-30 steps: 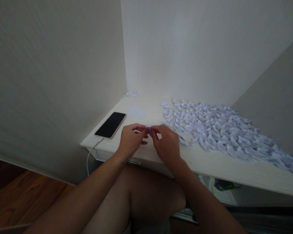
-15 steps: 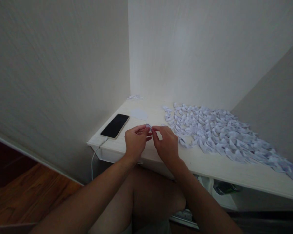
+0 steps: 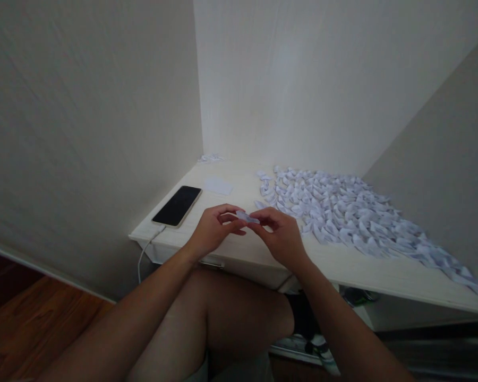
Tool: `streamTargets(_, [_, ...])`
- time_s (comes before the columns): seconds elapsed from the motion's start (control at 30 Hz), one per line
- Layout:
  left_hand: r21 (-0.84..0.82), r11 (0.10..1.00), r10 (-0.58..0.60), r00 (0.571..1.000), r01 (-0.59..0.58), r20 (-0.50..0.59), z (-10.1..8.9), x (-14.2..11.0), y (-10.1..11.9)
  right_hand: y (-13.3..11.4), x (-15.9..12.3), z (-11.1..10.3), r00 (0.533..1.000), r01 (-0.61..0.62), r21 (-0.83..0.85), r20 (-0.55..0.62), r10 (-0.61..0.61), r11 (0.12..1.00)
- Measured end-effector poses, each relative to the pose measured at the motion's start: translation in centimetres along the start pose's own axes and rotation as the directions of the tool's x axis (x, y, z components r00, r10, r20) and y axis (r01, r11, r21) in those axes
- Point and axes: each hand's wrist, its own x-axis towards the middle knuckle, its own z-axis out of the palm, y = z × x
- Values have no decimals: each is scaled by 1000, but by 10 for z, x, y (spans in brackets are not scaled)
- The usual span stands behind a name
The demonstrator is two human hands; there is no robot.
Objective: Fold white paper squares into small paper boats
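Observation:
A small folded piece of white paper is stretched between my two hands above the table's front part. My left hand pinches its left end between thumb and fingers. At the other end, my right hand grips it the same way, with the fingertips covering part of the paper. Right of my hands spreads a broad heap of similar folded white papers. Beyond my left hand lies a small stack of flat white paper.
A phone with a white cable rests at the left of the white table. More white paper bits lie in the back corner. Walls close off the left, back and right. My crossed legs are under the table edge.
My hands have moved slightly apart, and more of the folded paper shows between them, lying more level. The view has shifted a little, so the table and phone appear farther left than half a second ago.

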Motion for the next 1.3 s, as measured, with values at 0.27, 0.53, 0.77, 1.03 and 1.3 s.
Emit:
streamTargets(0.27, [55,989,140,989,-137,-48,11,-4,7,-11,-4,-4,999,42,30,-19,-41,999])
streamTargets(0.53, [20,984,175,963,-175,-204,15,-7,13,-26,-7,7,976,185,-130,-91,-198,974])
streamTargets(0.77, [-127,988,65,980,-90,-187,12,-7,7,-15,-1,8,983,-83,158,-148,107,984])
streamTargets(1.03, [-111,994,11,991,-26,-130,10,-4,8,-8,-4,4,984,-162,185,-42,173,969])
streamTargets(1.3, [225,974,56,985,-18,-164,0,1,1,31,25,-32,960,-241,-578,-261,104,779])
